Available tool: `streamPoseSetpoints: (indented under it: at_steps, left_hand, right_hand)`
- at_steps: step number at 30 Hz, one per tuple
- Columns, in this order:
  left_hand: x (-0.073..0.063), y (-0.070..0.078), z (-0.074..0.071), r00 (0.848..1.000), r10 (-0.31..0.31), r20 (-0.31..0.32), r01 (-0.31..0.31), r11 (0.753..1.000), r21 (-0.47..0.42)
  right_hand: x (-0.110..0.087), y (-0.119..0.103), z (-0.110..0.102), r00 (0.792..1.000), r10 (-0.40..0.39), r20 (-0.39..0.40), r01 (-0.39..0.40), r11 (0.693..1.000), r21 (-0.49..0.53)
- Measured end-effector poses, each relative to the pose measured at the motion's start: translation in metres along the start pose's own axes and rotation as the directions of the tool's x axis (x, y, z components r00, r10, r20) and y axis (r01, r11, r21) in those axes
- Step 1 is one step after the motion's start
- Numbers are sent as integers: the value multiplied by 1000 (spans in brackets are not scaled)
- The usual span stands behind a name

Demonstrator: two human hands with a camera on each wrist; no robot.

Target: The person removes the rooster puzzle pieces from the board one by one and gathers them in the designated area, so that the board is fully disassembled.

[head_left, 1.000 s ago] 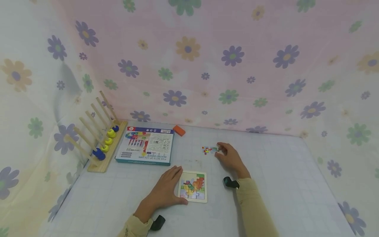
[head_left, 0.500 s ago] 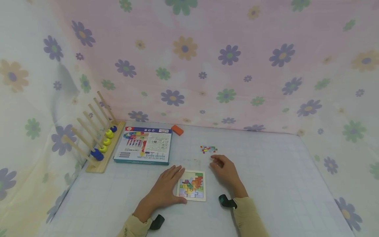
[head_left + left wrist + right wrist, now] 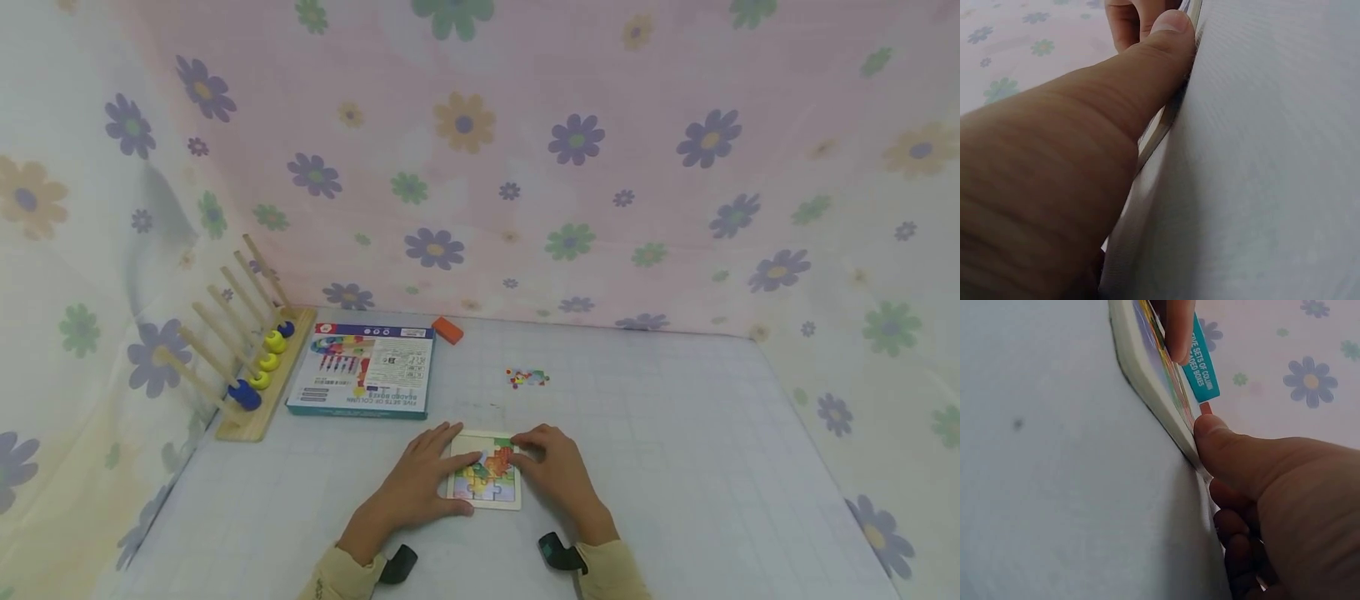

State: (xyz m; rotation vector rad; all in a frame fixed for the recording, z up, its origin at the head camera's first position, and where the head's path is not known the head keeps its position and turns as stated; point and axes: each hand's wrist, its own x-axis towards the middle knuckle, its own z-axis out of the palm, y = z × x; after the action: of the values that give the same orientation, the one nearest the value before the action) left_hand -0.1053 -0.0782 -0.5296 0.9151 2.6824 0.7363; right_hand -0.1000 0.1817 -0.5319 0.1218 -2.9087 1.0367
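Observation:
A small jigsaw puzzle in a pale square tray [image 3: 469, 445] lies on the table, its upper left part bare of pieces. My left hand [image 3: 412, 483] holds the tray from the left, thumb at the near edge and fingers at the far edge. One finger reaches over onto the picture. In the left wrist view the thumb [image 3: 1169, 40] lies along the tray's edge. My right hand [image 3: 558, 475] grips the right edge with thumb and forefinger near the far corner. In the right wrist view the thumb [image 3: 1216, 434] presses on the rim; the forefinger is mostly hidden.
Several loose joined puzzle pieces [image 3: 527, 378] lie beyond the tray. Back left are a flat cardboard box [image 3: 360, 371], an orange block [image 3: 447, 330] and a wooden peg stand [image 3: 251, 427] with blue and yellow beads. Flowered cloth walls enclose the table.
My right hand has left the loose pieces and come nearer, down to the tray's right edge. A left finger has moved onto the picture. The loose pieces stay put.

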Motion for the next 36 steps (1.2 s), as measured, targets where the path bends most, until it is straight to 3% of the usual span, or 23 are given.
streamPoseSetpoints:
  at_steps: [17,36]
  left_hand:
    - [1,-1,-1,1000,-2,6,1,1000,16]
    - [2,-6,4,1000,-6,-9,6,1000,17]
  right_hand:
    - [4,-28,-5,991,69,110,-52,987,-150]
    - [8,-21,-5,991,5,133,9,995,-101]
